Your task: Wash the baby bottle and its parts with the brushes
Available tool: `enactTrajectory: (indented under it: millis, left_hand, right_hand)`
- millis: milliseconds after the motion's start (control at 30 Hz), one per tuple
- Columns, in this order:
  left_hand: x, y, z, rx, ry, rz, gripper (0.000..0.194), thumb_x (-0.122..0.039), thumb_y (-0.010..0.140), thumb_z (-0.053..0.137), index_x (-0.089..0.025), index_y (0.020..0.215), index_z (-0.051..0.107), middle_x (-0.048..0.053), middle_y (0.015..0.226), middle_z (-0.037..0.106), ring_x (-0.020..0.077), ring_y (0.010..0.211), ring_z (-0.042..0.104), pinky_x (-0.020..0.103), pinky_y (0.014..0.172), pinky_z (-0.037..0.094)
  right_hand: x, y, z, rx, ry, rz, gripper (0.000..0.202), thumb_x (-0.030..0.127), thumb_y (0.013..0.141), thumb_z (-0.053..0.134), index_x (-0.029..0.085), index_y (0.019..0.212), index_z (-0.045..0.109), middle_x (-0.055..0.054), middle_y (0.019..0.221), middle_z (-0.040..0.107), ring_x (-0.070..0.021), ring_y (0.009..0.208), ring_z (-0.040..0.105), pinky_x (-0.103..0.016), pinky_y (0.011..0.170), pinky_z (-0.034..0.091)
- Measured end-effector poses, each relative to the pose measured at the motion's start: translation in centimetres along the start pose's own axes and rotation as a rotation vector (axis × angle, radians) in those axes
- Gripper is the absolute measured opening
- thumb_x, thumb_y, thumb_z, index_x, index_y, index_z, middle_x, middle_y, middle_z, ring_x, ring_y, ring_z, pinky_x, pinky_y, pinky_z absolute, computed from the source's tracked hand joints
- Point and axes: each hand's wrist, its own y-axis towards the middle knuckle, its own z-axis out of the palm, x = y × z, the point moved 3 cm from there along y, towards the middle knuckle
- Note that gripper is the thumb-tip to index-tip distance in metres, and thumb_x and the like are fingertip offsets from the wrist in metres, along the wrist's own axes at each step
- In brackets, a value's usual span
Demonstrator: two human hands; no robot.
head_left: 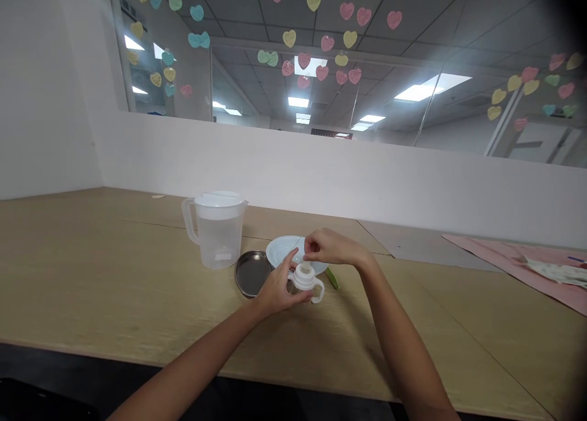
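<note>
My left hand [279,286] is wrapped around a baby bottle [305,278] with a white collar and white side handles. The bottle stands upright over the table, and its lower part is mostly hidden by my fingers. Just above the bottle's teat, the fingertips of my right hand [332,248] are pinched together. What they grip, if anything, is too small to make out. Behind both hands lies a white bowl [280,245], partly covered by them. A green handle-like piece [332,278] pokes out to the right of the bottle.
A lidded clear pitcher [220,234] holding clear liquid stands at the left. Between it and my left hand is a round metal dish [251,274]. Pink cloth [495,256] lies far right beside a grey mat [413,240]. A white wall [298,170] closes off the table's back.
</note>
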Motion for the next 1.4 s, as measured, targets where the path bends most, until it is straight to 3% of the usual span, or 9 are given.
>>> enactTrajectory:
  millis: [167,300,400,533,667,800,933,1233,1400]
  left_hand:
    - [0.0,0.1,0.1,0.009,-0.053,0.003,0.090,-0.040,0.062,0.065,-0.019,0.133,0.013,0.008,0.106,0.056,0.0220,0.095,0.054,0.036,0.085,0.041]
    - [-0.1,0.1,0.0,0.005,-0.069,0.015,0.091,-0.040,0.062,0.066,-0.020,0.133,0.012,0.011,0.119,0.049,0.0240,0.105,0.048,0.037,0.090,0.038]
    - [0.2,0.0,0.1,0.012,-0.051,-0.004,0.094,-0.043,0.062,0.065,-0.020,0.134,0.009,0.010,0.112,0.052,0.0228,0.100,0.051,0.037,0.088,0.039]
    - [0.8,-0.1,0.4,0.009,0.001,0.038,0.097,-0.048,0.061,0.064,-0.019,0.134,0.007,0.009,0.108,0.053,0.0214,0.097,0.052,0.036,0.087,0.039]
    - [1.0,0.0,-0.3,-0.169,0.087,0.163,0.082,-0.048,0.067,0.058,-0.016,0.131,0.018,0.012,0.119,0.044,0.0225,0.102,0.047,0.037,0.090,0.035]
    - [1.5,0.1,-1.6,-0.368,0.166,0.123,0.044,-0.037,0.080,0.043,-0.016,0.119,0.036,0.011,0.118,0.044,0.0209,0.105,0.044,0.036,0.091,0.033]
    - [1.6,0.3,-2.0,-0.346,0.227,0.101,0.026,-0.033,0.084,0.038,-0.019,0.102,0.049,0.007,0.116,0.047,0.0192,0.110,0.042,0.034,0.093,0.031]
    - [2.1,0.8,-1.0,-0.137,0.247,0.087,0.031,-0.034,0.087,0.032,-0.022,0.095,0.059,0.003,0.118,0.052,0.0176,0.109,0.044,0.034,0.092,0.030]
    - [2.9,1.0,-0.7,-0.112,0.189,0.061,0.037,-0.034,0.088,0.028,-0.021,0.090,0.062,0.002,0.096,0.063,0.0179,0.103,0.047,0.034,0.090,0.031]
  right_hand:
    - [1.1,-0.7,-0.6,-0.020,0.143,-0.205,0.023,0.003,0.064,0.047,0.016,0.081,0.055,-0.002,0.079,0.059,-0.0119,0.072,0.053,-0.023,0.064,0.041]
    - [1.6,-1.4,-1.7,-0.142,0.273,-0.257,0.029,0.003,0.070,0.042,0.018,0.092,0.055,-0.003,0.086,0.059,-0.0126,0.081,0.055,-0.028,0.073,0.044]
    - [1.5,-1.8,-2.8,-0.328,0.342,-0.251,0.027,0.010,0.075,0.044,0.019,0.098,0.053,-0.003,0.089,0.058,-0.0121,0.082,0.054,-0.030,0.077,0.044]
    - [0.4,-2.3,-4.3,-0.710,0.383,-0.194,0.030,0.019,0.076,0.048,0.020,0.106,0.047,-0.001,0.081,0.054,-0.0112,0.074,0.052,-0.028,0.072,0.044]
    - [-0.7,-2.2,-4.8,-0.992,0.332,-0.085,0.029,0.024,0.076,0.049,0.020,0.105,0.047,0.001,0.074,0.050,-0.0106,0.067,0.049,-0.026,0.066,0.043]
    - [-1.9,-0.7,-3.6,-0.944,0.243,-0.014,0.027,0.024,0.075,0.050,0.020,0.101,0.049,0.001,0.070,0.051,-0.0106,0.062,0.048,-0.025,0.062,0.042]
    - [-3.2,1.4,-1.6,-0.870,0.125,0.024,0.026,0.020,0.073,0.050,0.019,0.099,0.052,0.001,0.069,0.051,-0.0109,0.062,0.048,-0.024,0.061,0.040]
    - [-4.1,3.9,1.4,-0.694,0.166,0.127,0.023,0.019,0.069,0.055,0.018,0.092,0.055,0.002,0.066,0.056,-0.0105,0.060,0.051,-0.023,0.060,0.039]
    - [-4.6,4.5,2.0,-0.649,0.261,0.171,0.024,0.018,0.065,0.059,0.017,0.089,0.055,0.002,0.064,0.057,-0.0102,0.059,0.053,-0.022,0.059,0.039]
